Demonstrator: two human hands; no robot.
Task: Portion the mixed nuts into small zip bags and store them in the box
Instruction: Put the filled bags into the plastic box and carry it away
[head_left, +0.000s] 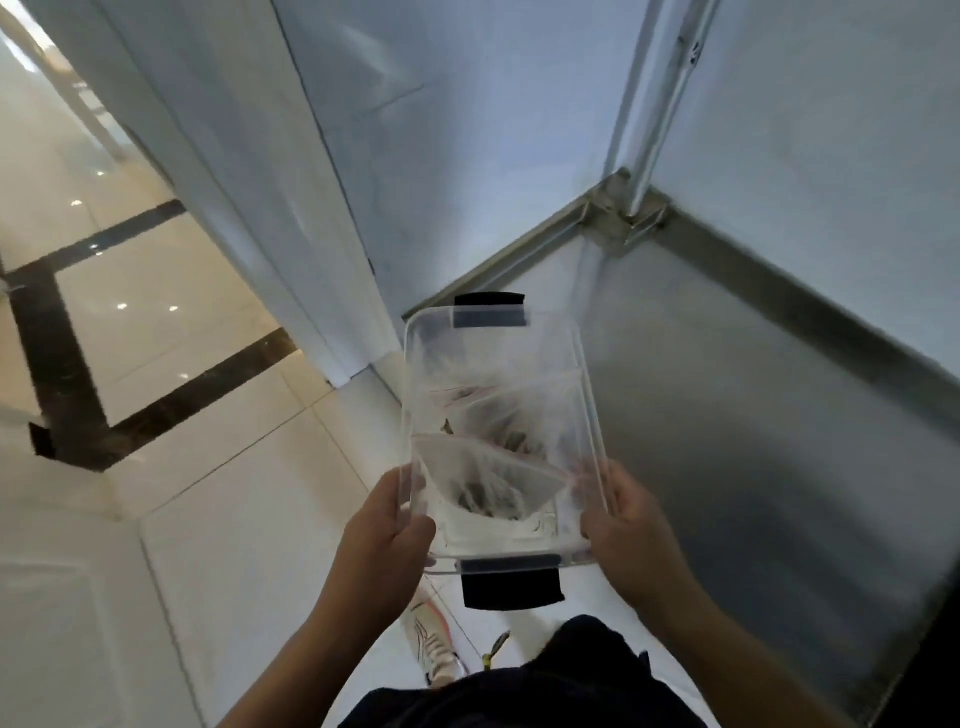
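While both hands' fingers (413, 525) clasp it, box (493, 353) hangs between.

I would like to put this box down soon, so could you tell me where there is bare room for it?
The grey steel surface right of the box lies bare up to its raised back rim. Both hands grip the box, whose near half is crowded with zip bags.
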